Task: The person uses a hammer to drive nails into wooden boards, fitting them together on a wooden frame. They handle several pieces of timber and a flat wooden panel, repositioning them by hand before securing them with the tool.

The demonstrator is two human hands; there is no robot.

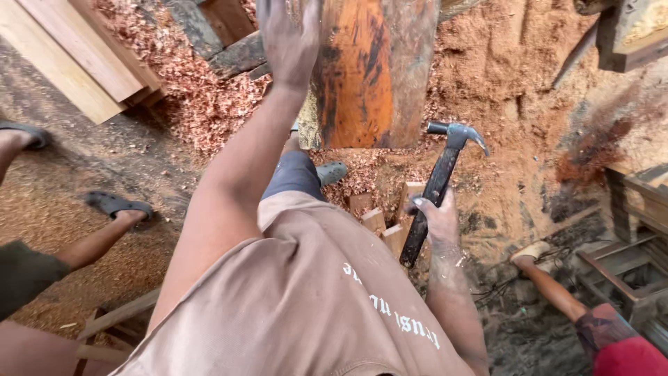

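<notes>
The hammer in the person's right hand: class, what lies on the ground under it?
Under the hammer, held in the right hand, lie small wooden blocks on reddish sawdust. The shirt hides ground nearer the person.

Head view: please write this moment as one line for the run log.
left hand: flat on upright log | right hand: grips claw hammer, head up | ground: sawdust, wood blocks

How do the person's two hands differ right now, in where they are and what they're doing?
The left hand is raised high with its fingers spread flat against the big orange-brown upright log; the right hand hangs low beside the hip. The left hand holds nothing, while the right hand is closed around the handle of a black claw hammer, head up. Both look dusty.
</notes>
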